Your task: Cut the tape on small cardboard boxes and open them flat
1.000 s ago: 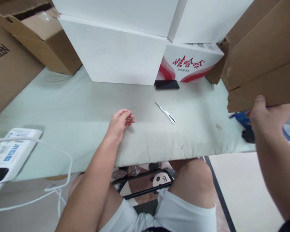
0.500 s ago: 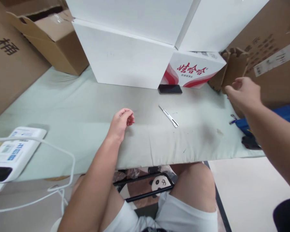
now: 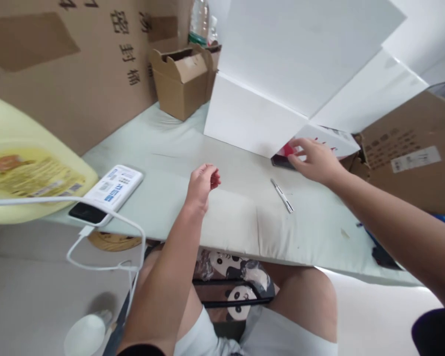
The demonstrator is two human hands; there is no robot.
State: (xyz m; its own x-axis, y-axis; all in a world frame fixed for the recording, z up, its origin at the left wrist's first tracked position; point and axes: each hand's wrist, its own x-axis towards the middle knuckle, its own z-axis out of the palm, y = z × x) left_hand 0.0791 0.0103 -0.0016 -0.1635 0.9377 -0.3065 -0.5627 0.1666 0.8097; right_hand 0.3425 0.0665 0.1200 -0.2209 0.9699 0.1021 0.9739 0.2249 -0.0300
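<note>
My left hand (image 3: 202, 184) rests on the pale green table cover (image 3: 178, 163) with its fingers curled in; I cannot make out anything between them. My right hand (image 3: 314, 159) reaches across to the back of the table, fingers stretched over a black phone (image 3: 280, 161) that lies at the foot of a white box with red print (image 3: 330, 138). The fingertips are at the box's lower corner. A white utility knife (image 3: 282, 196) lies on the cover between my two hands.
Large white boxes (image 3: 267, 99) stand at the back. Brown cardboard boxes (image 3: 178, 74) are at the rear left and another (image 3: 411, 148) on the right. A white power bank (image 3: 107, 193) with a cable and a yellow jug (image 3: 25, 163) sit at the left.
My right hand let go of the brown carton on the right and swung left to the phone and the red-printed box. The view turned left. My left hand stayed put.
</note>
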